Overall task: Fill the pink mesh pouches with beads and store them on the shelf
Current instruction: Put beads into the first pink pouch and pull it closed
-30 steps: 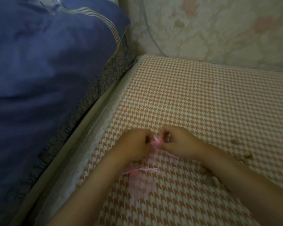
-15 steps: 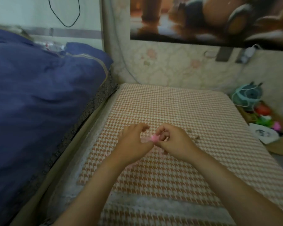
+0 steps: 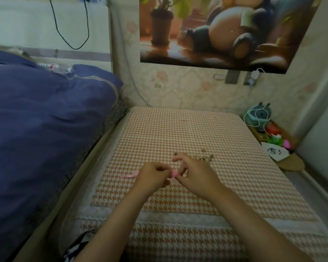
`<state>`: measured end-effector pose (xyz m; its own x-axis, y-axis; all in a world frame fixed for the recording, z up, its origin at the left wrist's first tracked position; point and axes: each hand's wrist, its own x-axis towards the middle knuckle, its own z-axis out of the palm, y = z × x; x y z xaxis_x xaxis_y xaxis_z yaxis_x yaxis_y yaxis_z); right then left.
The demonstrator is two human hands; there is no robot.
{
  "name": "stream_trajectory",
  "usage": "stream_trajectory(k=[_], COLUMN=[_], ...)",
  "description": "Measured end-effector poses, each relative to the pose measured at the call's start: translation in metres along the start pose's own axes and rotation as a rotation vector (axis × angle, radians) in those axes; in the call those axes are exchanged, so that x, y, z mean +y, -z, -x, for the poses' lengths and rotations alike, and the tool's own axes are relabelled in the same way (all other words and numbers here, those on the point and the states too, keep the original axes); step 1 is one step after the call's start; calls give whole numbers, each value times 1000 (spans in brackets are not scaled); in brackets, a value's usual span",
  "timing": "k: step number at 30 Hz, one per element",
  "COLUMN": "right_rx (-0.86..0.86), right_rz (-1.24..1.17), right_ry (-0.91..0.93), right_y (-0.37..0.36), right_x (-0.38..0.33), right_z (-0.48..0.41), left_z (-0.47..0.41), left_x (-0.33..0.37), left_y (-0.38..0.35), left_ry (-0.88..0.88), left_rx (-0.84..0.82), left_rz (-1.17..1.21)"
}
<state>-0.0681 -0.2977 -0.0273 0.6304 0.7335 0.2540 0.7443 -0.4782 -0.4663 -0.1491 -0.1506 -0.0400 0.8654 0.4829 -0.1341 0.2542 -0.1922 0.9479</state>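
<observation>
My left hand [image 3: 151,175] and my right hand [image 3: 194,175] meet over the middle of the houndstooth mat [image 3: 225,182], and between them I pinch the pink mesh pouch [image 3: 173,173]. My left fingers are curled shut around its near end, with the pink drawstring [image 3: 129,174] trailing out to the left past my knuckles and lying on the mat. My right thumb and lower fingers nip the pouch from the other side, while my forefinger is lifted and bent clear of it; most of the pouch is hidden between my hands, so I cannot tell whether its mouth is open. The loose beads [image 3: 203,157] sit in a small scatter on the mat just beyond my right hand, close to my raised fingertip but apart from it. Ahead of the beads the mat runs bare to the wallpapered wall [image 3: 187,87] under the poster [image 3: 216,31]. On my left the mat's edge meets a pale strip, and right beside that rises the blue quilt [image 3: 45,129], its patterned border hanging over the side. On my right the mat ends at a narrow gap where a teal round toy [image 3: 259,114], small bright things and a white piece with black marks [image 3: 275,152] are crowded near the corner. The near edge of the mat lies under my forearms.
</observation>
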Motion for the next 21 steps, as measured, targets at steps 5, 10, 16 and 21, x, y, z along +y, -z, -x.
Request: stream_trajectory(k=[5,10,16,21], right_rx=[14,-7,-85,-38], right_rz=[-250,-354,-530,-587], right_ry=[-156,-271,-444,-545], right_y=[-12,-20,-28,-37], right_x=[13,26,34,49], right_z=[-4,-18,-53,-74], left_z=[-7,-18,-45,-87], left_x=[-1,4,-4,-7], left_y=[-8,-12,-9,-12], left_ry=[84,-40,-253,-175], left_rx=[50,149,190,150], left_rz=[73,-154,-493,-242])
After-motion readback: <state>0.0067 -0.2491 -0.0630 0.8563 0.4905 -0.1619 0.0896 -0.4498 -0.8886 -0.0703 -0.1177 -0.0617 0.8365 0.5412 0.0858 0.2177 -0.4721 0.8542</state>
